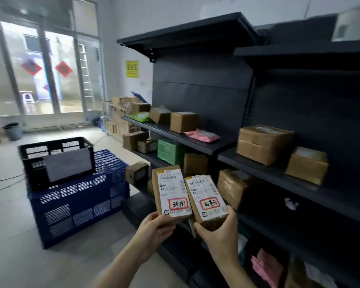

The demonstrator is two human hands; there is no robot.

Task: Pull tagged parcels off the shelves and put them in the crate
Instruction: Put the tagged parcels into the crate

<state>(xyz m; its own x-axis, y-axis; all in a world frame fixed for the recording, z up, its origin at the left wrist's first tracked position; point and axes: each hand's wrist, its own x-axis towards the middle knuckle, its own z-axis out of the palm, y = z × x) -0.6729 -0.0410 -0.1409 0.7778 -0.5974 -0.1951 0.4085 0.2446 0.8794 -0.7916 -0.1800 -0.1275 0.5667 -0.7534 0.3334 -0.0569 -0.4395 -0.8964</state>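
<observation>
Holding: the person grips two small tagged parcels side by side in front of the dark shelving, one in each hand.
Head view, left hand (154, 227): closed around the lower end of the left parcel (170, 194), thumb on the front face, fingers wrapped behind.
Head view, right hand (220, 231): closed on the lower end of the right parcel (206, 199), thumb under its bottom edge, fingers up along the right side.
Left parcel look: brown cardboard, long and narrow, standing nearly upright; a white shipping label with barcodes covers most of the front, and a red-bordered sticker with handwritten characters sits near the bottom.
Right parcel look: same brown card and white label, tilted slightly rightward, glossy tape over its surface, a matching red-bordered handwritten sticker low on the label.
Parcel relation: the two nearly touch along their inner edges.
Black crate (56, 161): open-topped, stacked on a blue crate (79, 198), well to the left of the hands on the floor; a grey panel leans against its front.
Shelves (195, 142): dark metal, carrying other brown boxes, a green box (168, 151) and a pink mailer (202, 135).
Background: glass doors with red diamond decorations.
</observation>
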